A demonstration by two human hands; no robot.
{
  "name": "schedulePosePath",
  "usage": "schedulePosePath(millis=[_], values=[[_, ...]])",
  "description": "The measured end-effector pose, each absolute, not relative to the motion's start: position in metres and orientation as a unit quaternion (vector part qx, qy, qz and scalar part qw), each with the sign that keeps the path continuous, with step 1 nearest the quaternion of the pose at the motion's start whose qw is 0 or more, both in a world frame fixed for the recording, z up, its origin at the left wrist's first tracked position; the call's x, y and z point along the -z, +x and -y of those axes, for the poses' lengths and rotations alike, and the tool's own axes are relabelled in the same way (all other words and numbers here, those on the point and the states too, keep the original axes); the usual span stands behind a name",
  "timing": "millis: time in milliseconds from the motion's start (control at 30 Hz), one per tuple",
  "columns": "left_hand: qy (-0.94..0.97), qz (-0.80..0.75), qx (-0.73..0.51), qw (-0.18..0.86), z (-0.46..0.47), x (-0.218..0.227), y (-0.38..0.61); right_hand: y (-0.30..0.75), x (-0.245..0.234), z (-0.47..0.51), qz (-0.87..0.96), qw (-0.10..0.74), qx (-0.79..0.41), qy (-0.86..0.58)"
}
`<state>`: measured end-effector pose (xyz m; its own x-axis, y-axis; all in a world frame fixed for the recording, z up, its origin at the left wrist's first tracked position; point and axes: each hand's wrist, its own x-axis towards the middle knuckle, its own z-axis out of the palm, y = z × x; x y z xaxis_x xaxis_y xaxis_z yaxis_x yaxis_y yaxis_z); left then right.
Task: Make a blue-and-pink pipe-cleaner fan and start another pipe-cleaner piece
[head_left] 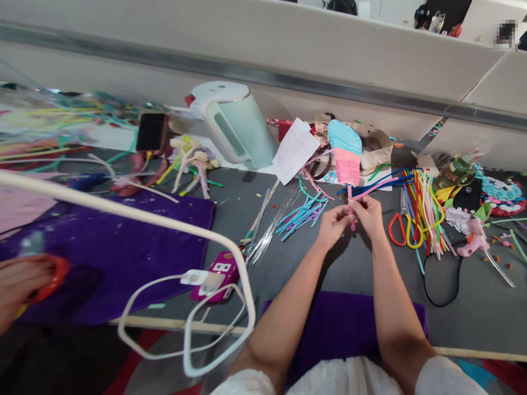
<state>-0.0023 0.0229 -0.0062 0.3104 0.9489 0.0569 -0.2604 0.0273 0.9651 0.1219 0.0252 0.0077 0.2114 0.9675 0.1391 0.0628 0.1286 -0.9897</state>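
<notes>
A flat pipe-cleaner piece (345, 149), light blue at the top and pink below, stands up in front of me on a twisted pink stem. My left hand (334, 225) pinches the lower end of that stem. Just above and to the right, my right hand (367, 215) has its fingers closed on the same stem. Fingertips hide part of the stem. Dark blue pipe cleaners (376, 184) lie behind the right hand, while cut blue and purple pipe cleaners (302, 215) lie left of the left hand.
Scissors (407, 231), a multicoloured pipe-cleaner bundle (430, 206) and a pink glue gun (476, 238) lie to the right. A kettle (242, 129) stands at the back. White cable surrounds a purple power strip (224, 280). Another person's hand (24, 282) holds orange-handled scissors on the left.
</notes>
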Motion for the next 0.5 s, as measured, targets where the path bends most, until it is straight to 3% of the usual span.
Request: schedulePosePath(millis=[333,500], values=[[0.454,-0.287,-0.433,0.724,-0.024,0.007,-0.011,0.121,-0.025,-0.018,0.425,0.595,-0.508,-0.456],[0.431,-0.268,-0.417,0.755,-0.022,0.001,-0.011,0.119,-0.021,-0.018,0.452,0.596,-0.467,-0.471]])
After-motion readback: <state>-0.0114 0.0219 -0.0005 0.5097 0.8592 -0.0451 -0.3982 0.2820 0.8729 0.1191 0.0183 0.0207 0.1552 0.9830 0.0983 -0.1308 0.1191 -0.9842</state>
